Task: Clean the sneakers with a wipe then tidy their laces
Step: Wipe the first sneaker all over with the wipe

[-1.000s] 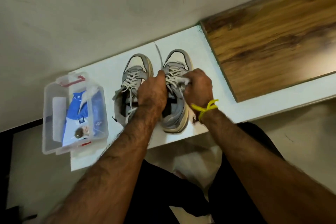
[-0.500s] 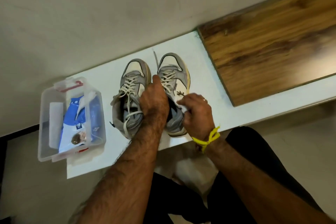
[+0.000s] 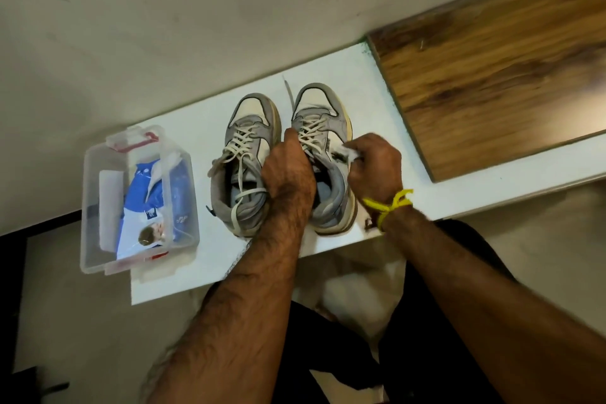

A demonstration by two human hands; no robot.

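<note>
Grey-and-cream suede sneakers [image 3: 282,161] sit side by side on the white shelf [image 3: 360,75], toes pointing away. Left hand [image 3: 288,170] grips the right-side shoe's collar, while the right hand [image 3: 373,167], nearer its outer side, pinches a white wipe [image 3: 348,151] against it. Clear plastic bin [image 3: 98,207] off left holds a blue wipe packet [image 3: 144,207].

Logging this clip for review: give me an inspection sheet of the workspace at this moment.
Surface: white shelf against a wall.
Job's things: two sneakers side by side, toes to the wall; laces loose; wipe on the right one.
Clutter: clear bin holding a blue pack.
Grippers: left hand grips the right sneaker; right hand holds the wipe.
Cables: nothing seen.
Surroundings: wood panel, yellow wrist thread.
</note>
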